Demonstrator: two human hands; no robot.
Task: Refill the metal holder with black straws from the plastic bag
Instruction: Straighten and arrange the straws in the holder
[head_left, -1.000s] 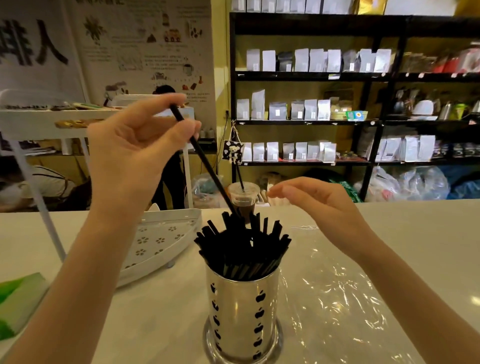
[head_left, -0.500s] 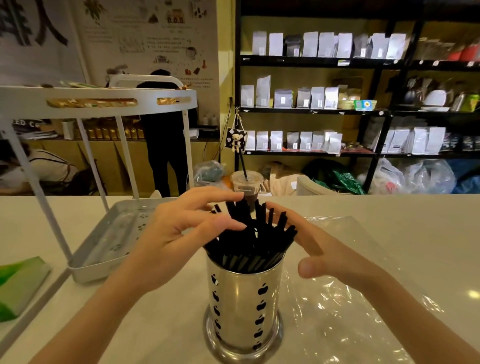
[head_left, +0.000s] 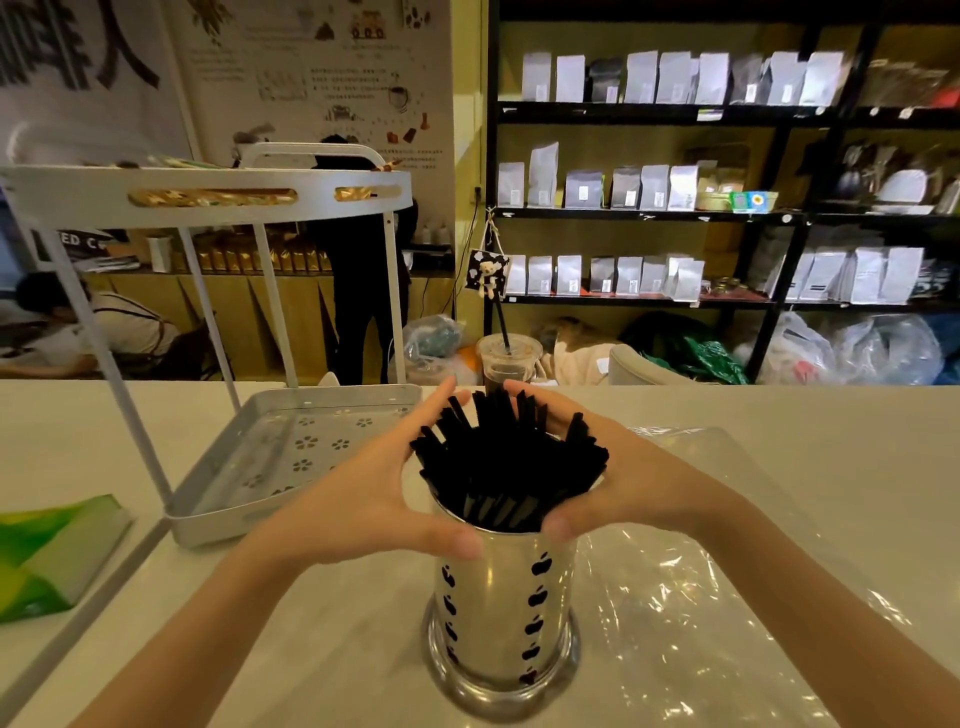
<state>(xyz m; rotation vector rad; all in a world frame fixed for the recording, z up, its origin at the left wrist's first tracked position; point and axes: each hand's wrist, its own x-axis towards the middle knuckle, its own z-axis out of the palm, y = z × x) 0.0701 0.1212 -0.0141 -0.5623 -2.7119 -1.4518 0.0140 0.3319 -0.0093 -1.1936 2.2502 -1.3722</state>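
A shiny metal holder with black apple-shaped cut-outs stands on the white counter, near the front centre. It is packed with black straws that fan out above its rim. My left hand cups the left side of the bunch, thumb resting on the holder's rim. My right hand cups the right side the same way. Fingertips of both hands nearly meet behind the straws. The clear plastic bag lies flat and crinkled on the counter, under and to the right of the holder.
A white two-tier metal rack stands at the left, its lower tray close to my left hand. A green packet lies at the far left. An iced drink cup with a straw sits behind the holder at the counter's far edge.
My left hand lowered a single straw into the holder and let it go. Both hands then closed in around the bunch of straws from either side.
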